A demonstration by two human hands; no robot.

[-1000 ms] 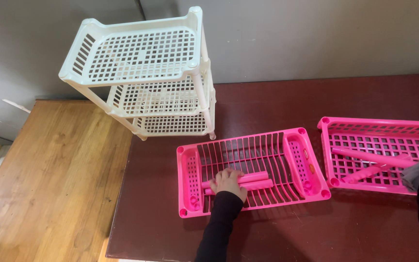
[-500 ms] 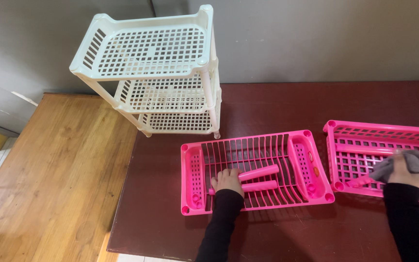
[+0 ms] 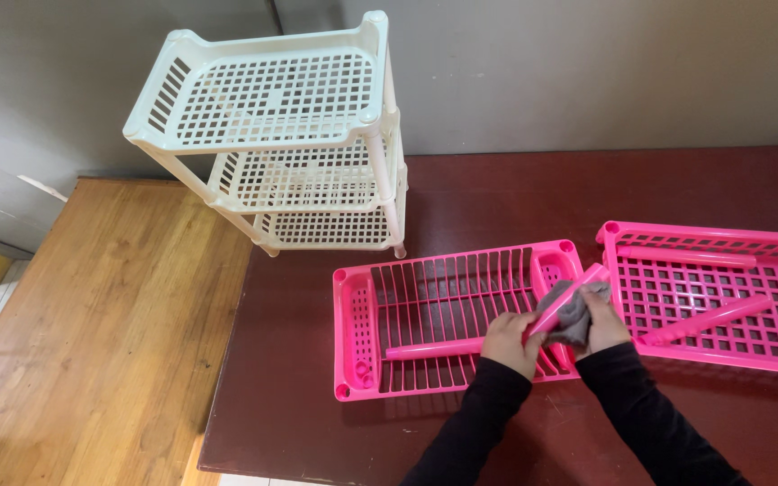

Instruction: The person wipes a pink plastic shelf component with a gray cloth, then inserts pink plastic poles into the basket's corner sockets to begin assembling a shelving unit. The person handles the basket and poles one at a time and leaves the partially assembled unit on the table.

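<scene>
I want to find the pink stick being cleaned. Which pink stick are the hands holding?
The short pink tube held up between the left hand and right hand, wrapped in the grey cloth. The other tubes lie loose in the pink trays.

Even, soft indoor light, faint shadows under the white rack (image 3: 290,135); sharp focus (slight wide-angle bowing at edges)

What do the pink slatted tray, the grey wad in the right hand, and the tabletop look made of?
Pink slatted tray: moulded plastic, judging by its glossy, uniform colour. Grey wad in the right hand: soft cloth, crumpled with matte folds. Tabletop: probably varnished wood or laminate, dark reddish with a faint sheen.
</scene>
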